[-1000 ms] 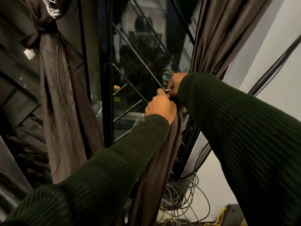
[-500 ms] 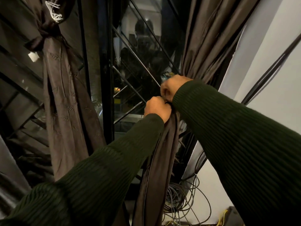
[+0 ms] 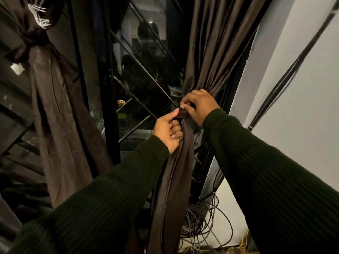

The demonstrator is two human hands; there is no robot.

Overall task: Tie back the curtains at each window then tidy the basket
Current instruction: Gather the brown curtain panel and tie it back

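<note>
Since a second ago both hands have rolled: the left hand [image 3: 167, 132] now shows its palm, thumb up and fingers curled round the gathered right curtain [image 3: 174, 180], and the right hand [image 3: 199, 107] has turned its back to the camera, fingertips pinching the dark bunch of cloth just above the left thumb. That curtain hangs by the window's right edge, its long axis running from the top of the view down to the hands, where the folds narrow to a tight waist, then falling as a slim band toward the floor. On the far side the left curtain [image 3: 55, 116] hangs already knotted high up. Between them lies dark window glass [image 3: 146, 74] crossed by slanting bars. A white wall [image 3: 302, 88] stands at right, with loose cables [image 3: 205, 222] coiled on the floor below.
</note>
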